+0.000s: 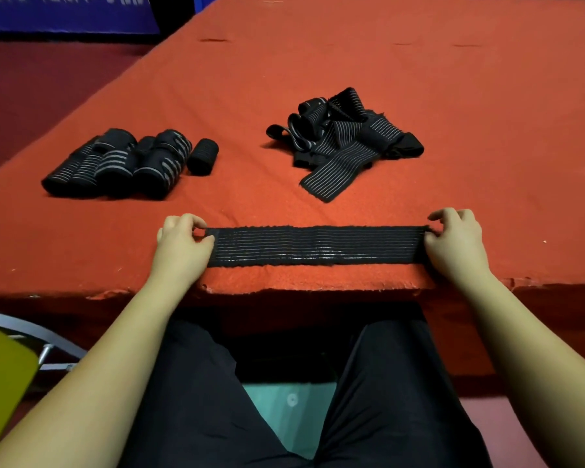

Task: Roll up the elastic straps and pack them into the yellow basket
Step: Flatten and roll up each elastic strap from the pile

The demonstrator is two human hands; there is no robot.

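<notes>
A black elastic strap with thin grey stripes (318,246) lies flat and stretched sideways near the front edge of the red table (318,62). My left hand (183,241) pinches its left end between thumb and fingers. At the other end, my right hand (455,243) pinches the strap the same way. Several rolled straps (125,163) lie in a group at the left of the table. A loose tangle of unrolled straps (345,140) lies at the centre right. A yellow object (0,376) shows at the lower left edge; whether it is the basket I cannot tell.
The table's frayed front edge (318,290) runs just below the strap. My legs in dark trousers (200,400) are under it. A grey metal frame (41,339) stands beside the yellow object. A blue panel (65,11) is at the far left.
</notes>
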